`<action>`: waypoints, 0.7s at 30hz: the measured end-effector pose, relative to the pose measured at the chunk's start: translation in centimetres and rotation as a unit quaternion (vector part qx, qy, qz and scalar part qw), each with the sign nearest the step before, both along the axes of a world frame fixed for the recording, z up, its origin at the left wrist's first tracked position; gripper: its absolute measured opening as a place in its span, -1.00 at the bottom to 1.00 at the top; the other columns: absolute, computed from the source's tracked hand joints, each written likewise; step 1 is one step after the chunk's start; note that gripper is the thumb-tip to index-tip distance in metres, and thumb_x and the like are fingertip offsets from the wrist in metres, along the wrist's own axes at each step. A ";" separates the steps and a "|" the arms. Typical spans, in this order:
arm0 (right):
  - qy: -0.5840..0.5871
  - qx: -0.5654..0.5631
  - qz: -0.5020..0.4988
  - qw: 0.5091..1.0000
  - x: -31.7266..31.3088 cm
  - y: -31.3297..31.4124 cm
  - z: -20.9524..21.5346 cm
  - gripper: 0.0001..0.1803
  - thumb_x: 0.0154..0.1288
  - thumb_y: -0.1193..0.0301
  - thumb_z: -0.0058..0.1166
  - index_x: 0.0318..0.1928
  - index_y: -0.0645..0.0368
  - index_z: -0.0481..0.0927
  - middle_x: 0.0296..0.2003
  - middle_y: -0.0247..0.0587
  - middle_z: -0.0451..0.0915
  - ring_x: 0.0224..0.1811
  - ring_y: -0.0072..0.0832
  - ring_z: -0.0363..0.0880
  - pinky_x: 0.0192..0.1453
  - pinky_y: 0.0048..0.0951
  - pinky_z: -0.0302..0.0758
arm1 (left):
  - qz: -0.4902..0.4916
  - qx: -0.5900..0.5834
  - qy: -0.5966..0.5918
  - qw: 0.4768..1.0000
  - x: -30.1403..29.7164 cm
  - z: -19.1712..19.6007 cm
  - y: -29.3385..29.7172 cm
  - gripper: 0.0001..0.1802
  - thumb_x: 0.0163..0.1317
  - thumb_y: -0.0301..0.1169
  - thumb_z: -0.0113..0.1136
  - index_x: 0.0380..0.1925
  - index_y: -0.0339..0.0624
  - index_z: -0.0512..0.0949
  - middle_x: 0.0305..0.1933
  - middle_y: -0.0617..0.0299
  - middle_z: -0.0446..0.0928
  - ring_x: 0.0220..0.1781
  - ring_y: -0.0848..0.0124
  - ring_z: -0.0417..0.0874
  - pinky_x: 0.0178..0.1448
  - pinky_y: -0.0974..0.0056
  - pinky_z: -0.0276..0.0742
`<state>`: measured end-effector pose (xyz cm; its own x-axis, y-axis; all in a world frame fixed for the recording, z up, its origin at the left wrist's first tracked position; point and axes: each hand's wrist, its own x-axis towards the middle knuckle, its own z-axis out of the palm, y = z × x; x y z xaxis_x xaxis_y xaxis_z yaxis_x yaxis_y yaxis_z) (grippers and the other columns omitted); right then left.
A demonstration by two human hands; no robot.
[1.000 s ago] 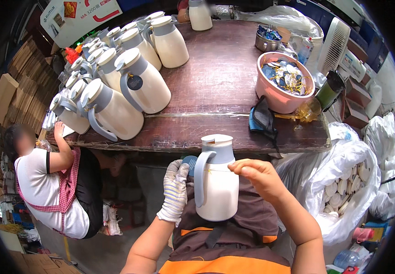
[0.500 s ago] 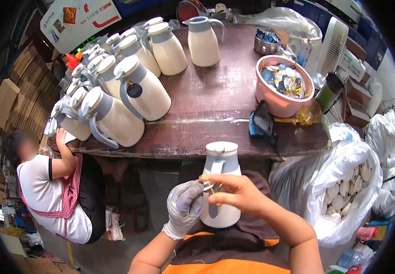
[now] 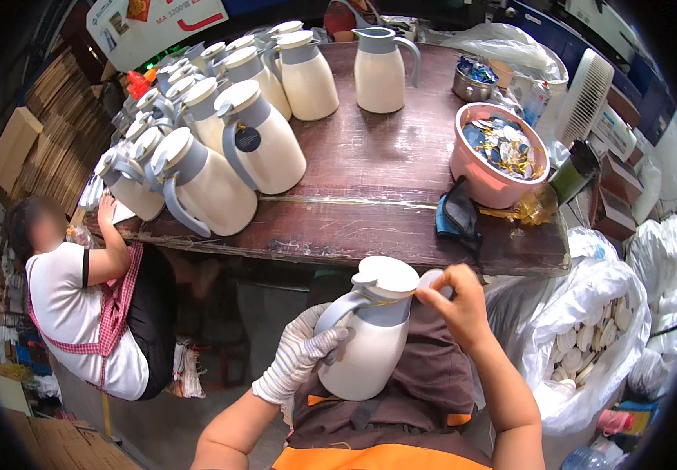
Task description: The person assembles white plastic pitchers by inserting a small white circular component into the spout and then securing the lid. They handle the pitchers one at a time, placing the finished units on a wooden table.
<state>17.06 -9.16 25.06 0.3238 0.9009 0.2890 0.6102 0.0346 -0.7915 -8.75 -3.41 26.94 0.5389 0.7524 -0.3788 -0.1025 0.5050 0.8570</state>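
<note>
A cream thermal jug [image 3: 366, 356] with a grey neck and a white lid stands on my lap, tilted slightly. My left hand [image 3: 299, 352], in a striped knit glove, is closed on its grey handle [image 3: 338, 310]. A thin gold cord [image 3: 381, 301] runs around the jug's neck below the lid. To the right of the lid, my bare right hand [image 3: 462, 301] pinches a round white tag [image 3: 431, 280] with its fingertips. The cord seems to lead toward that tag.
Many similar jugs [image 3: 217, 192] crowd the table's left side; one lidless jug [image 3: 380, 74] stands farther back. A pink bucket of round tags [image 3: 464, 166] is at right. Beside the table sits a bag of white discs [image 3: 538, 352]. Another person [image 3: 88, 313] sits at left.
My right hand has moved right and up with the tag. The jug has turned, bringing its handle left, and my left hand has gone from the tag to the handle. The cord now circles the neck.
</note>
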 end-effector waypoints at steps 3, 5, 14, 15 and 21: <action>0.194 -0.090 0.125 0.969 -1.6 -1.4 -0.6 -0.74 0.02 0.35 0.41 -0.47 0.18 0.56 -0.46 -0.29 0.55 -0.33 -0.48 0.50 -0.20 -0.43 0.41 | -0.053 0.019 0.065 0.996 -1.9 1.8 0.2 -0.57 0.19 -0.41 0.31 0.06 -0.29 0.48 -0.34 0.31 0.58 -0.38 0.60 0.53 -0.27 0.46 0.48; 0.335 -0.181 0.228 0.896 -3.4 -2.0 -0.5 -0.74 0.07 0.33 0.41 -0.43 0.19 0.58 -0.39 -0.34 0.57 -0.28 -0.60 0.50 -0.15 -0.52 0.41 | -0.074 0.089 0.118 0.986 -2.0 3.4 0.3 -0.55 0.19 -0.45 0.25 0.08 -0.34 0.44 -0.27 0.31 0.57 -0.24 0.59 0.56 -0.05 0.42 0.51; 0.427 -0.152 0.141 0.880 -4.5 -2.9 -0.8 -0.76 0.14 0.40 0.37 -0.41 0.20 0.51 -0.42 -0.41 0.56 -0.34 -0.69 0.47 -0.21 -0.60 0.42 | -0.010 0.183 0.140 0.973 -1.5 1.9 0.4 -0.49 0.11 -0.46 0.37 0.07 -0.27 0.45 -0.08 0.23 0.55 -0.01 0.50 0.53 0.14 0.37 0.47; 0.438 -0.160 0.147 0.872 -4.3 -3.0 -1.1 -0.76 0.14 0.41 0.37 -0.41 0.19 0.52 -0.41 -0.41 0.56 -0.33 -0.70 0.47 -0.21 -0.60 0.41 | -0.004 0.199 0.138 0.970 -1.4 1.7 0.2 -0.49 0.12 -0.46 0.36 0.08 -0.27 0.45 -0.08 0.23 0.55 -0.02 0.50 0.53 0.13 0.37 0.48; 0.479 -0.188 0.194 0.835 -5.6 -2.8 -1.0 -0.76 0.13 0.40 0.38 -0.41 0.17 0.52 -0.40 -0.45 0.54 -0.29 -0.71 0.44 -0.17 -0.61 0.38 | -0.010 0.486 0.279 0.828 -1.5 1.9 -0.3 -0.69 0.01 -0.39 0.41 -0.18 -0.06 0.66 0.16 -0.05 0.44 -0.10 0.16 0.68 -0.01 0.25 0.61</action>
